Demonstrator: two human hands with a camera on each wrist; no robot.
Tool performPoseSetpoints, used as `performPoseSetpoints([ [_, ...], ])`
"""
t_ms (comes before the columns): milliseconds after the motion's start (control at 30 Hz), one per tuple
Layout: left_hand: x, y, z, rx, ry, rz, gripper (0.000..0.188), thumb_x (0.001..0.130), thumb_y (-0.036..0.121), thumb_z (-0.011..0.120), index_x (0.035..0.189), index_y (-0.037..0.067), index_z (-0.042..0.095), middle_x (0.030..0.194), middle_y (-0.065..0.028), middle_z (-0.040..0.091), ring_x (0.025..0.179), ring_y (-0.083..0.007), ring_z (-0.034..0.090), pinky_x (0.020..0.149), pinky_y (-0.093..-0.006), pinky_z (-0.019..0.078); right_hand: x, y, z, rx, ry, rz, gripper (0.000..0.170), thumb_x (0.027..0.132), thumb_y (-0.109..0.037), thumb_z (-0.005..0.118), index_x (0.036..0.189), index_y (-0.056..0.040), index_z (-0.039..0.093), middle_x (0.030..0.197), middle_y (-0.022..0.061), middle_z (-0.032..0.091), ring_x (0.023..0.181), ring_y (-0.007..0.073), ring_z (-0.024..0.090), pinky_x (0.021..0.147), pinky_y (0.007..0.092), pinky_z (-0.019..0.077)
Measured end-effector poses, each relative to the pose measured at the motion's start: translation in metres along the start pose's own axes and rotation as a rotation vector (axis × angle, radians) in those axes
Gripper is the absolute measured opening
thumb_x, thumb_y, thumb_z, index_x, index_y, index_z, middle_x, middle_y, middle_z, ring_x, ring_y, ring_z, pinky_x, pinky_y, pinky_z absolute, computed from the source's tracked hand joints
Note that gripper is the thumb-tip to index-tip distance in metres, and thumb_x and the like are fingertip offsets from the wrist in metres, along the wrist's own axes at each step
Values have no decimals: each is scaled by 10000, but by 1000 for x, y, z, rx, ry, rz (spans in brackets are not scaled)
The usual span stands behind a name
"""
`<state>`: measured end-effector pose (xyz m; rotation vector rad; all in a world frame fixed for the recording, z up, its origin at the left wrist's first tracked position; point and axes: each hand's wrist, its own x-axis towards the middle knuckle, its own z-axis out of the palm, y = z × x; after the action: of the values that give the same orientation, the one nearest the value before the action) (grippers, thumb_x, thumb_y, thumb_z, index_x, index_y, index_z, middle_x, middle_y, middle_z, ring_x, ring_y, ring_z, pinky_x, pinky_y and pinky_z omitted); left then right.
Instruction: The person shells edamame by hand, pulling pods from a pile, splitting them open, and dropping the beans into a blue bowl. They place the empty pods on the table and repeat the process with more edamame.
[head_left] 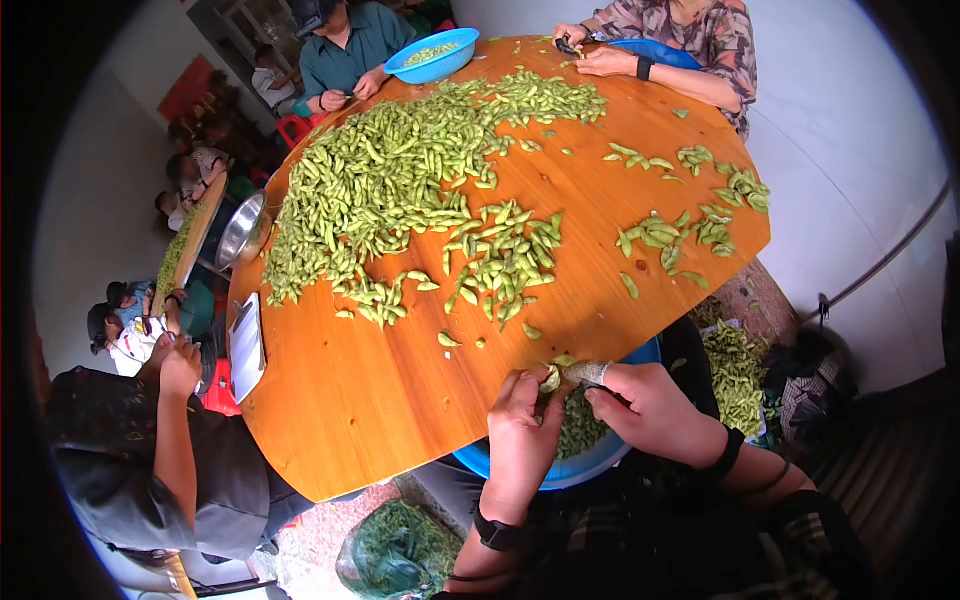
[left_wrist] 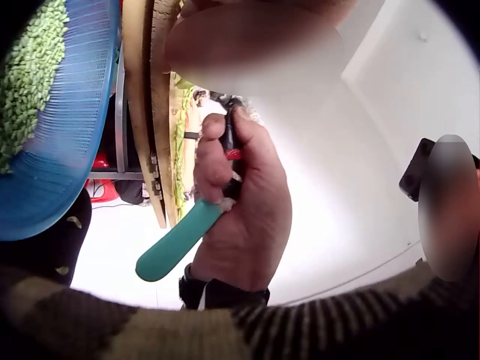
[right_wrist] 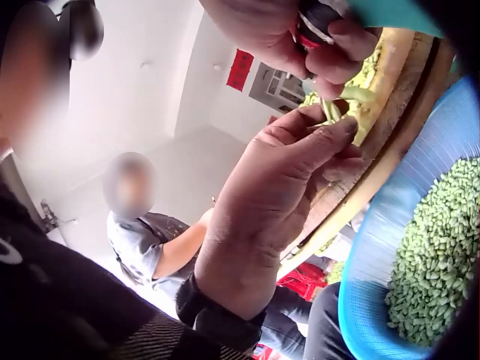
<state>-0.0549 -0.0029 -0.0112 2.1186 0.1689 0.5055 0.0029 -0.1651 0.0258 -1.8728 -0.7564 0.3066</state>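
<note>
Near the round table's edge, my left hand (head_left: 522, 428) pinches a green pod (head_left: 551, 379); the right wrist view shows that hand (right_wrist: 262, 187) with its fingertips round the pod (right_wrist: 331, 111). My right hand (head_left: 665, 408), close beside it, grips a small tool with a teal handle (left_wrist: 178, 241) and a dark, red-banded upper part. In the left wrist view the right hand (left_wrist: 251, 199) is curled round this tool. Under both hands stands a blue basin (head_left: 610, 462) with shelled green beans (right_wrist: 439, 262). The tool's tip is hard to make out.
A large heap of pods (head_left: 380, 170) covers the wooden table's (head_left: 400, 385) far left, with smaller piles at right. Other people sit round it. A clipboard (head_left: 246, 350) lies at the left edge; a green bag (head_left: 395, 550) and more pods (head_left: 735, 375) are on the floor.
</note>
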Motion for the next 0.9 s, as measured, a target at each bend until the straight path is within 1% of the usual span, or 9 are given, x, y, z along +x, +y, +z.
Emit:
performPoseSetpoints([
  [67, 0, 3, 0, -25, -10, 19, 199, 776, -21, 731, 942, -26, 620, 852, -114, 622, 677, -182, 646, 603, -283, 519, 2, -4, 2, 68, 9, 36, 109, 885, -77, 577, 844, 19, 544, 648, 202, 560, 585, 373, 577, 528, 409, 449],
  [133, -1, 5, 1, 136, -3, 72, 214, 775, -30, 713, 968, -23, 624, 850, -125, 619, 682, -218, 648, 613, -294, 523, 2, -1, 6, -4, 20, -82, 103, 881, -74, 578, 855, 22, 551, 674, 203, 568, 611, 377, 587, 538, 418, 454],
  [367, -2, 9, -5, 277, -37, 73, 232, 770, -33, 712, 986, -23, 628, 846, -132, 625, 702, -239, 660, 619, -295, 525, -2, 16, 5, -220, -7, -144, 83, 883, -66, 566, 859, 13, 558, 692, 202, 579, 627, 390, 584, 549, 418, 463],
  [467, -2, 5, -2, 68, -58, 29, 241, 770, -33, 721, 996, -22, 638, 850, -127, 638, 713, -206, 663, 624, -283, 523, 0, 10, 0, -77, -13, -54, 85, 895, -62, 550, 861, 16, 556, 687, 176, 592, 602, 344, 596, 544, 391, 472],
  [533, -4, 4, 1, -133, -51, -95, 243, 783, -38, 719, 1016, -28, 649, 859, -102, 653, 716, -150, 655, 633, -259, 521, 1, 10, -1, 170, -103, 99, 113, 924, -77, 538, 864, 17, 558, 664, 116, 599, 530, 221, 588, 503, 330, 464],
  [567, -4, 5, 1, -132, -54, -94, 243, 783, -38, 719, 1016, -28, 649, 859, -102, 653, 716, -150, 655, 633, -259, 521, 2, 10, -1, 172, -100, 101, 113, 924, -77, 538, 864, 17, 558, 664, 116, 599, 530, 221, 588, 503, 330, 464],
  [633, -4, 5, 2, -122, -57, -91, 235, 806, -51, 699, 1036, -37, 652, 852, -68, 652, 715, -112, 644, 640, -241, 519, 3, 7, -3, 324, -156, 250, 146, 954, -105, 526, 866, 3, 569, 655, 43, 593, 496, 101, 544, 465, 263, 433],
  [733, -5, 5, 3, 7, -24, 17, 211, 819, -59, 684, 1027, -51, 651, 855, -57, 648, 707, -96, 637, 642, -234, 518, 5, 7, -5, 466, -195, 408, 161, 970, -119, 514, 862, -17, 576, 658, 8, 584, 481, 54, 523, 445, 224, 409],
  [900, -10, -3, 9, -169, -15, -31, 180, 826, -92, 662, 1001, -49, 649, 855, -64, 637, 704, -109, 638, 633, -233, 515, 3, 9, -5, 510, -195, 392, 152, 982, -129, 506, 909, -25, 591, 670, -1, 577, 493, 40, 505, 444, 207, 383],
])
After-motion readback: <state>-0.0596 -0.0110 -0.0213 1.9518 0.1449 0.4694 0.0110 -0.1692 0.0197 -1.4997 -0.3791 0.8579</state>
